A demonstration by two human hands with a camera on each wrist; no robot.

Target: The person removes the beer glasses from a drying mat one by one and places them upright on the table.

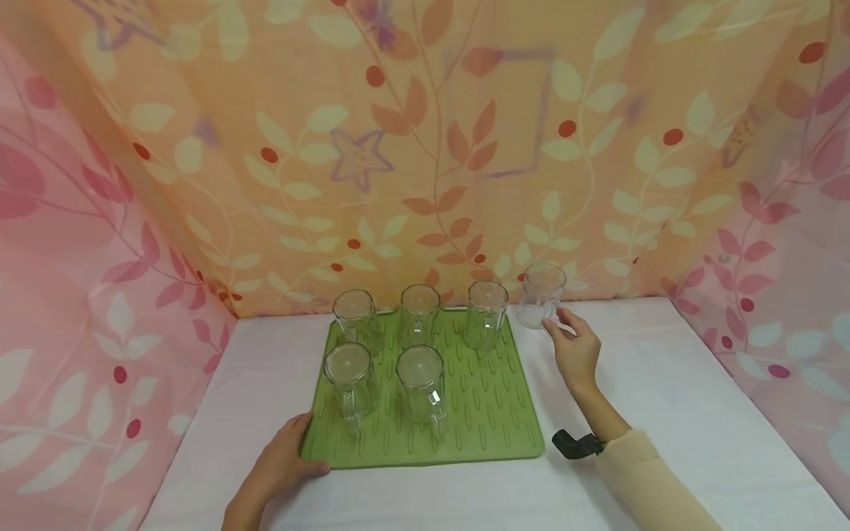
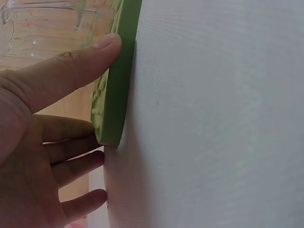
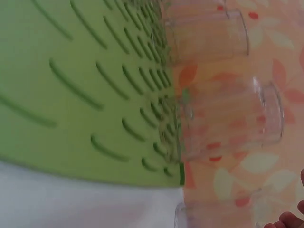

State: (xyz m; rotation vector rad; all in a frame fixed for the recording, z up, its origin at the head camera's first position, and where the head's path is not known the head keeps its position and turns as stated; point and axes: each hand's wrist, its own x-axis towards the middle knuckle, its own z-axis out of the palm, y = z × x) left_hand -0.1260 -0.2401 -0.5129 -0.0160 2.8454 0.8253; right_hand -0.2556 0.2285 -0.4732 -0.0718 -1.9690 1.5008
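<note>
Five mugs [image 1: 421, 380] on the mat [image 1: 491, 413]; sixth mug [image 1: 542, 289] just off its far right corner, axis near upright. Right hand [image 1: 576, 350] is nearer, pinching it from near right, forearm slanting forward-left. Can't tell if it touches the worktop [image 1: 664, 383]. Left hand [image 1: 285, 453], fingers fairly straight, touches mat's near left corner.

My drying mat [image 1: 491, 413] is green, patterned with dashes; my mugs [image 1: 420, 383] are clear, my sleeve [image 1: 654, 479] cream, the tablecloth [image 1: 664, 383] white, the backdrop [image 1: 432, 169] orange with pale leaves.
</note>
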